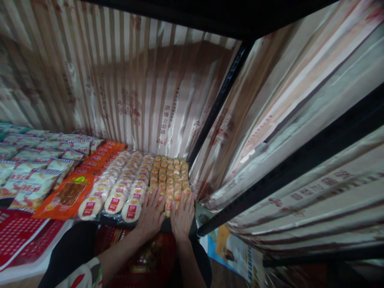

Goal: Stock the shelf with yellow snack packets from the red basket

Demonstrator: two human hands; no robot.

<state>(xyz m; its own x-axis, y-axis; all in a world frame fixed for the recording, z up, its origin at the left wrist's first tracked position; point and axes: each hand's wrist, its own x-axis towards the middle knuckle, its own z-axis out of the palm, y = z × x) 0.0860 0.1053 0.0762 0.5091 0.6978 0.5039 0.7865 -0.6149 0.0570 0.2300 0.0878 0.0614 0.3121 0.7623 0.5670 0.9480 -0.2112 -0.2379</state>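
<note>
Both hands lie palm down on a block of small yellow-wrapped snacks (170, 176), which sits at the right end of a black shelf (167, 227). The left hand (151, 214) has its fingers straight and slightly apart, resting on the block's near left corner. The right hand (182, 214) has its fingers stretched toward 12 o'clock over the near right corner. A narrow gap separates the two hands, and snacks show in it. From there the block runs away toward 12 o'clock, up to the foot of a patterned curtain (135, 100), so depth beyond it is slight.

At 1 o'clock a black post (219, 100) slants up from the block's far right corner. At 3 o'clock the shelf ends just beside the right hand, leaving little room before a thick black bar (285, 160). Lower, toward 4 o'clock, a blue and yellow bag (231, 248) lies beyond that edge.

At 9 o'clock, close against the left hand, are rows of round crackers (115, 200) in clear wrap, their near ends almost at the front edge. Past them an orange packet (70, 192) overhangs the edge, then white snack bags (33, 184) fill the 10 o'clock side. A red basket (24, 236) stands at 8 o'clock, below the front edge.
</note>
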